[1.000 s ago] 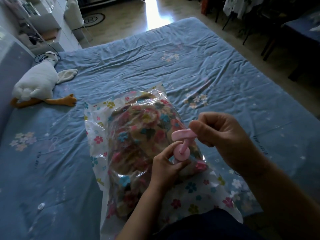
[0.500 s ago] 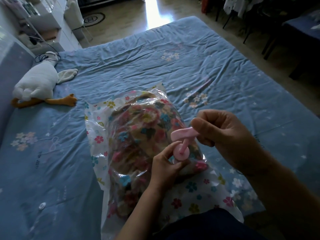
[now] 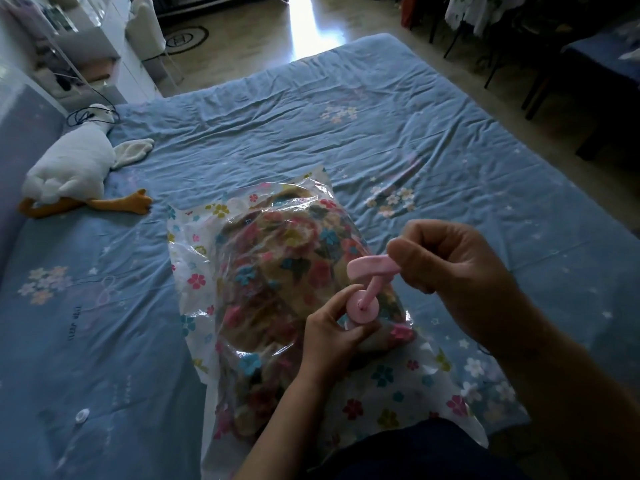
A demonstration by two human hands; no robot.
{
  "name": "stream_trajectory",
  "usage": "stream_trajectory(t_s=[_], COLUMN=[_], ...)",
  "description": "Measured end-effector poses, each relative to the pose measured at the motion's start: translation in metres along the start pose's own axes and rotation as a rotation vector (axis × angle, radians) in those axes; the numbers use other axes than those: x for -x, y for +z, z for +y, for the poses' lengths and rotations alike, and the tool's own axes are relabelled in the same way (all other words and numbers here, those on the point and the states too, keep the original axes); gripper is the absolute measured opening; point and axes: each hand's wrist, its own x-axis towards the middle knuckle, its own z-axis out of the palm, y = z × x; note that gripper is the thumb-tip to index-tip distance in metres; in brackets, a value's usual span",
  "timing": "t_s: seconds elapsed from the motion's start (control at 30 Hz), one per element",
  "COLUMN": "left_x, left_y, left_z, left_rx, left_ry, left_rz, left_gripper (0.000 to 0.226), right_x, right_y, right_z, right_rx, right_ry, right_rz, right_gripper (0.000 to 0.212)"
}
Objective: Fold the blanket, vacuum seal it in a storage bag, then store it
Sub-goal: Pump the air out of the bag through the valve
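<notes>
A clear storage bag (image 3: 377, 386) printed with small flowers lies on the blue bed, and the folded floral blanket (image 3: 273, 282) fills it. A pink hand pump (image 3: 363, 306) stands on the bag near its right side. My left hand (image 3: 332, 330) grips the pump's round body where it meets the bag. My right hand (image 3: 450, 268) holds the pump's pink T-handle (image 3: 367, 266), raised a little above the body on its thin rod.
The bag rests on a wrinkled blue bedsheet (image 3: 381, 140). A white plush goose (image 3: 72, 171) lies at the left edge. A small white cap (image 3: 82, 416) sits on the sheet at lower left. White shelves (image 3: 90, 53) and dark chairs (image 3: 540, 64) stand beyond the bed.
My right hand and the pump handle have moved slightly up. My left hand stays on the pump body.
</notes>
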Motion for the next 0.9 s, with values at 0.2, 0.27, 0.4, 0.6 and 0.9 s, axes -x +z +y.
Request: stream_trajectory(t_s=[0.2,0.27,0.4,0.6,0.9], left_x=[0.000,0.000,-0.001,-0.003,-0.003], left_y=[0.001,-0.002,-0.003,0.000,-0.003], left_z=[-0.002,-0.003,-0.002,-0.001,0.000], left_rx=[0.004,-0.009,-0.015,-0.024,-0.025], left_ry=[0.008,0.019,0.001,0.041,0.000], left_rz=[0.011,-0.003,-0.001,-0.016,-0.025], left_gripper=[0.049,0.044,0.049,0.048,0.053], right_x=[0.013,0.011,-0.001,0.007,-0.002], right_y=[-0.002,0.001,0.007,-0.001,0.002], right_z=[0.076,0.064,0.003,0.059,0.002], right_rx=[0.352,0.329,0.085,0.251,0.040], right_ry=[0.310,0.243,0.011,0.227,-0.054], right_rz=[0.067,0.063,0.031,0.075,0.027], right_gripper=[0.043,0.051,0.032,0.037,0.031])
